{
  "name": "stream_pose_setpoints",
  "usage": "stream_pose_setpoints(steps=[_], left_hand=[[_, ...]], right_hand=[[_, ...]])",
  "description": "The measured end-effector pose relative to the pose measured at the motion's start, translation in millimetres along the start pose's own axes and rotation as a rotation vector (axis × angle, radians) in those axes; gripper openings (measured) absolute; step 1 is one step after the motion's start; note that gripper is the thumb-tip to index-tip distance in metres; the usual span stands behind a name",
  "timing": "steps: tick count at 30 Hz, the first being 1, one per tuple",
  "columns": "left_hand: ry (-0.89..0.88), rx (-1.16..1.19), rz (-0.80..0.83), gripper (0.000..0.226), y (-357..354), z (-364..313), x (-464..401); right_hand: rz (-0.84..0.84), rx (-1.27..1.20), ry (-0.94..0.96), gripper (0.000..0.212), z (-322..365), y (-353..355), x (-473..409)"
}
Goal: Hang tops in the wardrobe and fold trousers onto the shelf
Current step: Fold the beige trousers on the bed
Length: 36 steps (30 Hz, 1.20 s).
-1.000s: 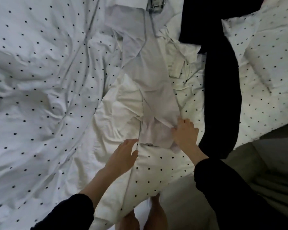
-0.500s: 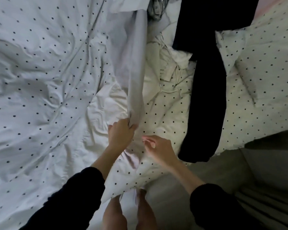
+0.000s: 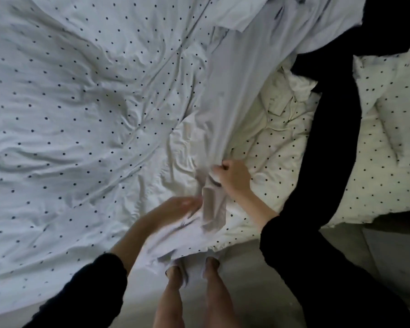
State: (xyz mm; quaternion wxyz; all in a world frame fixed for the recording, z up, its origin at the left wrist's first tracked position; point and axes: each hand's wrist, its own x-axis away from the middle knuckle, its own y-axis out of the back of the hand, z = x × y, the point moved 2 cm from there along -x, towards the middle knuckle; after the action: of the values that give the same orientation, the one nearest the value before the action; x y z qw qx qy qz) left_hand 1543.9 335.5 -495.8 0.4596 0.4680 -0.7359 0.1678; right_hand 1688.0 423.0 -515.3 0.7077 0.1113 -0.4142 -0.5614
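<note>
A pale grey-lilac garment [image 3: 237,91] stretches from the top right of the bed down to the near edge, pulled taut. My right hand [image 3: 233,177] grips its gathered lower end in curled fingers. My left hand [image 3: 175,209], blurred by motion, lies flat beside the hanging tip of the garment, fingers stretched out and touching the cloth. A long black garment [image 3: 336,129] lies down the right side of the bed. A cream top [image 3: 284,98] with a drawstring lies crumpled between the two.
The bed is covered by a white duvet [image 3: 81,114] with small black dots. A dotted pillow [image 3: 393,114] lies at the right. Grey floor [image 3: 258,292] and my bare legs show below the bed's near edge.
The pale garment has been drawn toward the near edge of the bed. My right hand now grips its end, where my left held it before; my left hand has dropped lower and opened.
</note>
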Motion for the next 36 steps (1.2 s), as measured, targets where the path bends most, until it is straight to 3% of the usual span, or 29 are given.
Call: stream_pose_setpoints(steps=[2,4,8,12,16,19,21,25,26,28,30,33,36], left_hand=[[-0.001,0.354,-0.081,0.056,14.5,2.2,-6.1],[-0.044,0.377,-0.205,0.070,24.8,-2.5,-14.3],[-0.141,0.089,-0.263,0.084,16.7,-17.1,-30.4],[-0.091,-0.336,-0.285,0.067,-13.3,1.9,-42.9],[0.002,-0.359,-0.373,0.039,-22.2,34.7,-44.3],[-0.010,-0.340,-0.524,0.050,-16.2,47.5,-46.7],[0.008,-0.348,-0.603,0.064,-5.8,49.6,-52.4],[0.034,-0.376,-0.541,0.086,17.2,49.1,-88.2],[0.036,-0.331,-0.521,0.084,20.5,48.7,-95.7],[0.008,-0.273,-0.544,0.057,19.6,50.0,-103.2],[-0.034,-0.390,-0.597,0.032,14.1,51.6,-94.5],[0.000,-0.570,-0.679,0.026,12.8,71.0,-64.6],[0.181,-0.678,-0.725,0.024,29.1,101.3,-26.0]], right_hand=[[0.107,0.040,0.062,0.048,-2.5,-18.5,34.7],[0.230,0.132,0.133,0.045,-12.2,-37.6,67.4],[0.395,0.226,0.221,0.050,-25.1,-68.1,114.8],[0.485,0.292,0.162,0.044,-33.8,-63.1,115.0],[0.569,0.339,0.104,0.033,-50.9,-45.4,102.1],[0.510,0.394,0.077,0.026,-60.9,-34.0,83.4],[0.339,0.494,0.088,0.035,-60.1,-21.3,58.4],[0.051,0.675,0.172,0.052,-48.2,-5.5,-0.9],[0.038,0.692,0.182,0.056,-45.1,-4.3,-11.5],[0.022,0.714,0.197,0.061,-41.2,-5.4,-29.7],[0.016,0.749,0.207,0.063,-37.3,-3.6,-38.2],[0.085,0.794,0.228,0.063,-30.0,-4.1,-39.6],[0.116,0.808,0.285,0.061,-9.9,-11.7,-34.3]])
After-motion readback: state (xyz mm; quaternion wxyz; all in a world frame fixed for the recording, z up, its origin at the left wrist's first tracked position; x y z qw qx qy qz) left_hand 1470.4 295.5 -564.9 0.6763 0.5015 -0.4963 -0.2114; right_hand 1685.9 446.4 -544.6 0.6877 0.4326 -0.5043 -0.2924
